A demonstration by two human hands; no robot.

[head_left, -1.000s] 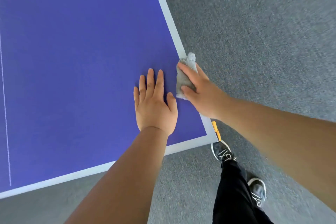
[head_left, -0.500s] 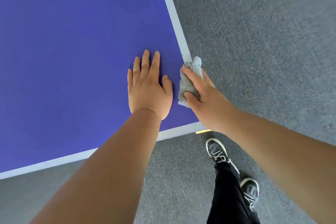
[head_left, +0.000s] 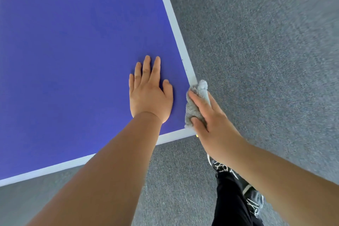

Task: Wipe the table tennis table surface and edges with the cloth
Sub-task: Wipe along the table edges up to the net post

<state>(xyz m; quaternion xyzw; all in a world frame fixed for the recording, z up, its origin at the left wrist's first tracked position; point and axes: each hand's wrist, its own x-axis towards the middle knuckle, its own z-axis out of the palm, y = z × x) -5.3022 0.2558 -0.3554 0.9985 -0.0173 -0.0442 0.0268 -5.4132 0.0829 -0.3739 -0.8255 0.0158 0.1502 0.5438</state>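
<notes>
Along table edge, cloth now nearer corner, left hand flat

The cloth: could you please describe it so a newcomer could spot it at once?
Start at the blue table tennis table and follow its white right-hand border down to the near corner. There the right hand grips the cloth against the edge. It is the only soft, fluffy grey bundle; the left hand beside it lies flat and bare on the blue.
</notes>
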